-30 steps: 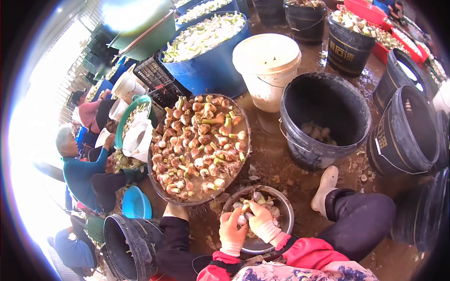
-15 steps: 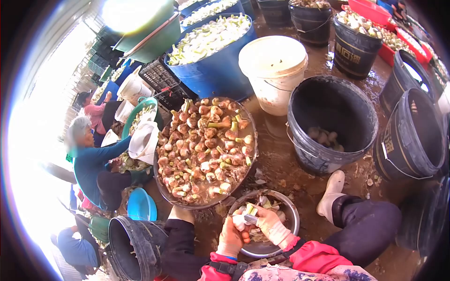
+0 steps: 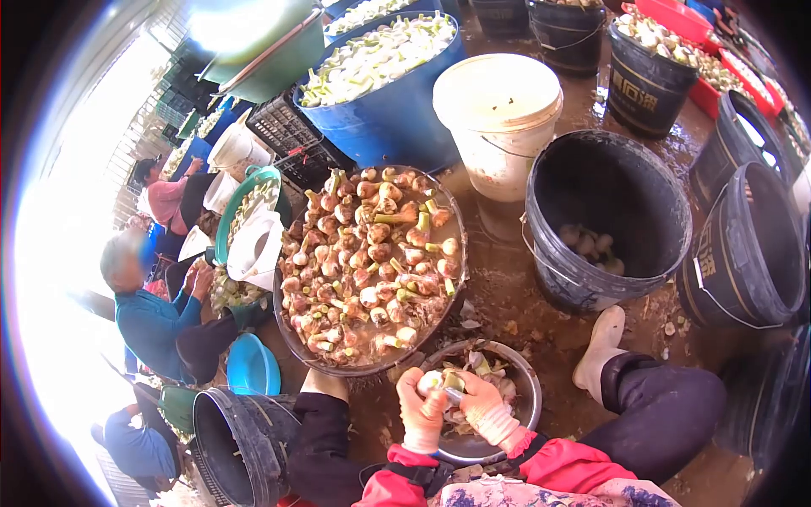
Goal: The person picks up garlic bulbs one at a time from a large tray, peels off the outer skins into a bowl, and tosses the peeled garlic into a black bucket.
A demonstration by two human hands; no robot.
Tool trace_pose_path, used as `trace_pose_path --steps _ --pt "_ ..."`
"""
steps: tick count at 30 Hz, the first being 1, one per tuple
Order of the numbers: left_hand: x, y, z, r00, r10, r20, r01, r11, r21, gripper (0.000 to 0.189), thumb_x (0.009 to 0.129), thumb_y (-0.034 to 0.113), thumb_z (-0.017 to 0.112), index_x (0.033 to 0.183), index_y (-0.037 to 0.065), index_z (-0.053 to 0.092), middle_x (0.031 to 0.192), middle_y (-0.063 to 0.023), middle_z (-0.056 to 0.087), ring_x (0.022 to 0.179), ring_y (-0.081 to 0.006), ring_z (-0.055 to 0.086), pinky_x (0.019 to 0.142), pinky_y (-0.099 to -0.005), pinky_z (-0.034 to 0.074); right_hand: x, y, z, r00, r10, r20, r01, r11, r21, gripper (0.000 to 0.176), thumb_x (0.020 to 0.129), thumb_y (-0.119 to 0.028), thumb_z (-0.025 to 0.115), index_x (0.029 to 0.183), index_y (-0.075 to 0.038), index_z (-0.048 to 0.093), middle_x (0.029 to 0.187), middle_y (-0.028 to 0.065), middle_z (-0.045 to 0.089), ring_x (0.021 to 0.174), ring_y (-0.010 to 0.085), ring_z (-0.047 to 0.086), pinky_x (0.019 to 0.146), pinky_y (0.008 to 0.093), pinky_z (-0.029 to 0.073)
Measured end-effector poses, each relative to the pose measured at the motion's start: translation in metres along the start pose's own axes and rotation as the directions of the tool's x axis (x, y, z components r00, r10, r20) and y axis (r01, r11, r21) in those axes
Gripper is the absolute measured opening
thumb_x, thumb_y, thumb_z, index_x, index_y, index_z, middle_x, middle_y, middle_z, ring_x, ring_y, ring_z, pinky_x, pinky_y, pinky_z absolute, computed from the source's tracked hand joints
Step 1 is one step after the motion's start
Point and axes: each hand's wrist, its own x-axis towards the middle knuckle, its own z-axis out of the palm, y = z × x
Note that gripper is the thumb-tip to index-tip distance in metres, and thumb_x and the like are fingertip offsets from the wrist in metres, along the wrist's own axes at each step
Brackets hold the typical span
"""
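Left hand [image 3: 421,416] curled around garlic bulb [image 3: 431,383], gripping it above steel bowl [image 3: 534,395]. Right hand [image 3: 483,407] just beside, pinching small knife [image 3: 454,395], its blade near bulb's stem end; exact contact cannot be told. Below both hands, garlic peelings [image 3: 492,369] in bowl. Beyond left hand, round tub [image 3: 363,370] heaped with unpeeled bulbs [image 3: 372,253]. Beyond right hand, farther right, black bucket [image 3: 583,286] with pale bulbs [image 3: 587,243] inside.

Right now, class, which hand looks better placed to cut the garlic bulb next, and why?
Probably the right hand: it seems to hold a small metal blade close beside the garlic bulb, while the left hand is occupied holding that bulb.
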Motion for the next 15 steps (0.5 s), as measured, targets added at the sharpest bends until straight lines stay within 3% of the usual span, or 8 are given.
trace_pose_path --steps 3,5,8,10,12,13,14,15 --pt "-0.003 0.008 -0.009 0.990 -0.123 -0.062 0.129 0.985 0.112 0.043 0.088 0.034 0.065 0.109 -0.001 0.051 0.090 -0.0053 0.056 0.078 -0.0124 0.053 0.070 -0.0268 0.046 0.007 0.022 0.004 0.855 -0.497 0.148 0.511 0.757 -0.407 0.037 0.087 -0.004 0.061 0.123 -0.009 0.056 0.100 0.0023 0.064 0.085 0.0087 0.059 0.074 0.0219 0.048" --pt "0.004 0.005 -0.023 0.818 -0.566 0.098 0.486 0.592 -0.643 0.031 0.091 0.033 0.060 0.090 0.002 0.060 0.081 -0.0091 0.062 0.076 -0.0223 0.061 0.072 -0.0356 0.052 0.004 0.012 0.000 0.940 -0.323 0.111 0.340 0.920 -0.195 0.039 0.087 -0.003 0.061 0.125 -0.009 0.054 0.100 0.0024 0.063 0.086 0.0085 0.058 0.075 0.0216 0.048" --pt "0.000 0.005 -0.029 0.750 -0.622 0.225 0.553 0.404 -0.729 0.029 0.091 0.031 0.060 0.089 0.002 0.059 0.085 -0.0090 0.063 0.076 -0.0230 0.063 0.072 -0.0332 0.053 0.004 -0.005 -0.006 0.957 -0.281 0.069 0.274 0.957 0.095 0.046 0.086 0.000 0.062 0.130 -0.004 0.048 0.100 0.0013 0.061 0.086 0.0079 0.057 0.075 0.0214 0.048" --pt "-0.005 0.005 -0.028 0.776 -0.593 0.213 0.525 0.423 -0.738 0.029 0.091 0.032 0.059 0.089 0.003 0.059 0.086 -0.0076 0.063 0.076 -0.0208 0.063 0.070 -0.0323 0.053 0.003 -0.012 -0.013 0.980 -0.176 0.098 0.135 0.934 0.329 0.047 0.085 0.001 0.062 0.130 -0.003 0.048 0.100 0.0022 0.061 0.087 0.0095 0.058 0.076 0.0219 0.049" --pt "-0.012 0.000 -0.028 0.938 -0.328 -0.113 0.321 0.944 -0.076 0.041 0.092 0.044 0.053 0.086 0.004 0.061 0.080 -0.0065 0.063 0.075 -0.0179 0.061 0.069 -0.0341 0.051 -0.004 -0.024 -0.012 0.979 -0.201 0.032 0.160 0.858 0.489 0.046 0.085 0.001 0.062 0.129 -0.003 0.049 0.098 0.0049 0.062 0.083 0.0123 0.061 0.070 0.0218 0.050" --pt "-0.018 -0.055 -0.042 0.900 -0.423 -0.105 0.403 0.899 -0.171 0.044 0.090 0.050 0.053 0.088 0.007 0.061 0.079 -0.0045 0.062 0.072 -0.0163 0.060 0.060 -0.0324 0.048 -0.003 -0.031 -0.021 0.979 -0.198 0.049 0.139 0.823 0.550 0.045 0.085 0.000 0.063 0.127 -0.002 0.049 0.098 0.0077 0.063 0.084 0.0166 0.063 0.072 0.0251 0.051" --pt "-0.008 -0.030 -0.050 0.611 -0.790 0.053 0.535 0.363 -0.763 0.044 0.088 0.054 0.054 0.089 0.010 0.059 0.076 -0.0036 0.060 0.065 -0.0163 0.056 0.049 -0.0299 0.040 -0.003 -0.036 -0.033 0.978 -0.199 0.065 0.119 0.783 0.610 0.043 0.085 -0.002 0.063 0.126 -0.002 0.048 0.098 0.0106 0.063 0.085 0.0210 0.065 0.073 0.0284 0.053" --pt "-0.007 -0.032 -0.058 0.572 -0.817 0.075 0.550 0.314 -0.774 0.045 0.087 0.056 0.054 0.088 0.010 0.058 0.074 -0.0031 0.058 0.062 -0.0161 0.052 0.047 -0.0291 0.036 0.000 -0.043 -0.039 0.977 -0.209 0.032 0.137 0.741 0.658 0.040 0.087 -0.006 0.061 0.125 -0.002 0.047 0.094 0.0130 0.064 0.082 0.0254 0.066 0.069 0.0320 0.055"
